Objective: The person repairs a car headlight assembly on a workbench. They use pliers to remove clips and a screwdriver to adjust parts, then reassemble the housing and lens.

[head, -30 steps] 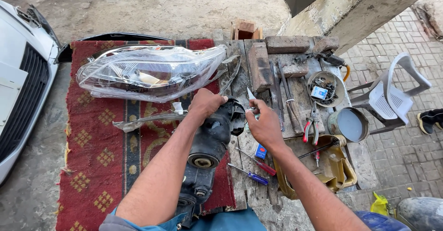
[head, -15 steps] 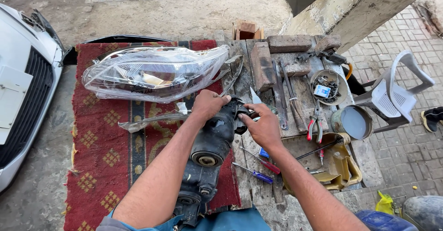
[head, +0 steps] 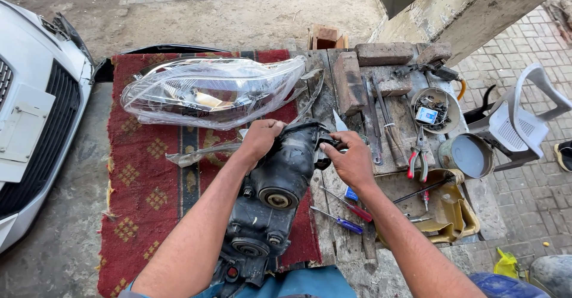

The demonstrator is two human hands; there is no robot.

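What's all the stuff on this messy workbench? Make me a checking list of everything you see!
Surface: worn wooden workbench, partly covered by a red patterned rug.
Job's things: black headlight housing, back side up; clear headlight lens cover lying on the rug beyond it.
Clutter: red-handled pliers, screwdrivers, bricks, bowl of small parts, grey tin.
Hands: left hand grips the housing's far end; right hand touches its right side.
Cables: nothing seen.
Surroundings: white car front, white plastic chair, paved ground.
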